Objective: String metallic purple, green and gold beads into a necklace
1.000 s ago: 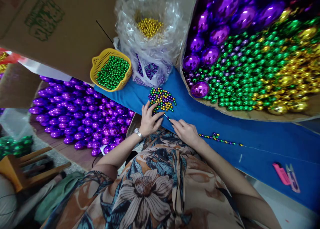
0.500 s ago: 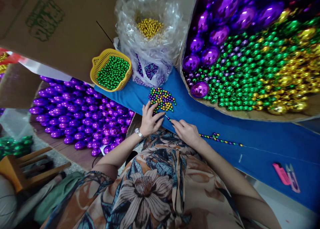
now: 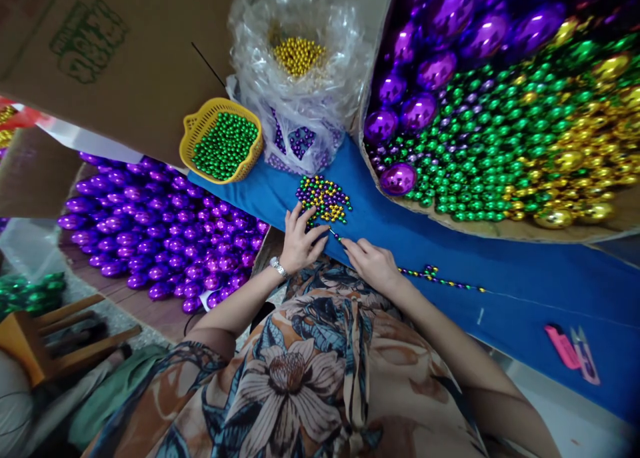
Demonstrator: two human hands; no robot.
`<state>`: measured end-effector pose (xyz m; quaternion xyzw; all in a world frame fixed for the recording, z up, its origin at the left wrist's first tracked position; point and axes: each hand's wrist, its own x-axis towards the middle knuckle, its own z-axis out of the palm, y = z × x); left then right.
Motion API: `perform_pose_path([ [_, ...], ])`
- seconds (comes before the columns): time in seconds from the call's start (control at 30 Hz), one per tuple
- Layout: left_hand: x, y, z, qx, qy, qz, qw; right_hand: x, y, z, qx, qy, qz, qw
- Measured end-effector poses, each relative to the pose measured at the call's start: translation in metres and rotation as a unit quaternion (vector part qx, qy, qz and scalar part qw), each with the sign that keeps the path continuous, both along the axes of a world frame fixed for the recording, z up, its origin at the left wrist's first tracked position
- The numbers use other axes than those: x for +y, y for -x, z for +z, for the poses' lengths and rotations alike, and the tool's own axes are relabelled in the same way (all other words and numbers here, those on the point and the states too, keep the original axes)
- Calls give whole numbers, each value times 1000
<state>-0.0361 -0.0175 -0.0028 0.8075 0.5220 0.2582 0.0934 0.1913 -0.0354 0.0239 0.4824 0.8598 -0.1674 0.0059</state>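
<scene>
My right hand (image 3: 373, 261) pinches a thin beading needle (image 3: 331, 230) that carries a few green and purple beads near the fingertips. Its tip points up and left towards my left hand (image 3: 303, 241). That hand has its fingers spread at the lower left edge of a loose pile of green, gold and purple beads (image 3: 325, 195); whether a fingertip touches a bead is too small to tell. Beyond my right wrist, a strand of beads (image 3: 440, 279) in the same colours lies on the blue cloth (image 3: 395, 225), its pale thread trailing off to the right.
A yellow basket (image 3: 186, 153) holds green beads. Beside it stands a clear plastic bag (image 3: 250, 58) with gold and purple beads. Large boxes of shiny purple ornaments (image 3: 150, 225) and mixed bead strings (image 3: 505, 138) flank the cloth. A pink cutter (image 3: 563, 347) and thread snips (image 3: 585, 358) lie at right.
</scene>
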Motion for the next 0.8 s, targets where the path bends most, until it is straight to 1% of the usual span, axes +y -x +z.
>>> perform_pose_path([
  [0.17, -2, -4, 1, 2, 25, -8, 1000, 4, 10, -4, -10, 3, -5, 1000],
  [0.3, -4, -3, 2, -1, 32, -12, 999, 7, 12, -12, 21, -27, -10, 999],
  [0.47, -4, 8, 4, -11, 0, 23, 1000, 5, 7, -16, 67, -49, -15, 996],
  [0.6, -4, 16, 5, -15, 21, 59, 998, 4, 7, -17, 92, -63, -9, 994],
  [0.8, -6, 17, 4, -16, 16, 57, 998, 4, 9, -17, 90, -58, 7, 994],
])
